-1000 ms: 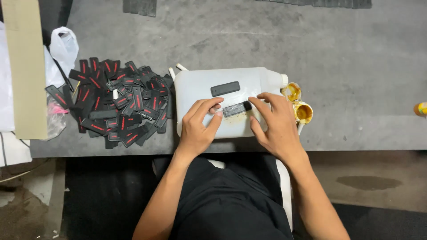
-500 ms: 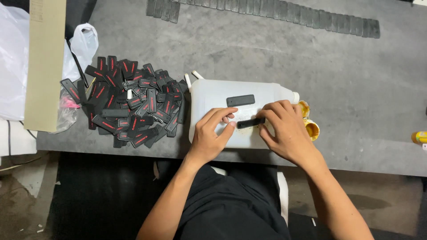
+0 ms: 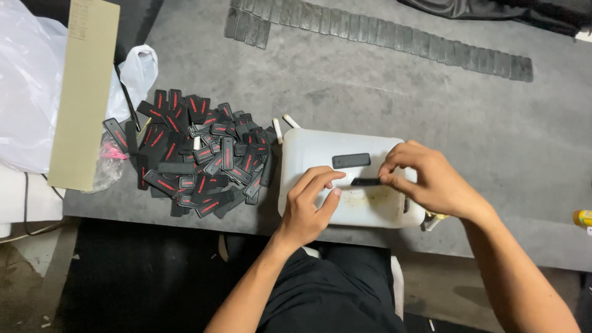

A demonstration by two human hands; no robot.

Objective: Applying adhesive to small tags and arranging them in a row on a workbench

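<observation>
From where I watch, both forearms rise from the bottom edge over a dark lap, the elbows cut off by the frame. My left hand (image 3: pixel 308 206) rests on the near face of a white plastic jug (image 3: pixel 320 151) lying on its side at the table's front edge, fingers loosely curled and spread, holding nothing that I can make out. My right hand (image 3: pixel 425 179) is pinched, thumb and fingertips closed on the end of a small black strip (image 3: pixel 365 182) held flat against the jug; how much of the strip lies under the fingers is hidden. Just beyond it a second black rectangular tag (image 3: pixel 351 161) lies loose on the jug's upper face. The jug's cap end is covered by my right wrist, with only a pale bit showing beneath it. To the left, just beside the jug, sits a heap of black tags with red markings (image 3: pixel 197 157), too small to read. Farther left a tall tan cardboard piece (image 3: pixel 83 92) stands over crumpled white plastic bags (image 3: pixel 31 80), partly cut off. At the far side of the grey table (image 3: pixel 382 80), a long row of dark grey strips (image 3: pixel 382 34) runs edge to edge, and a yellow object (image 3: pixel 583 217) is clipped by the right border.
</observation>
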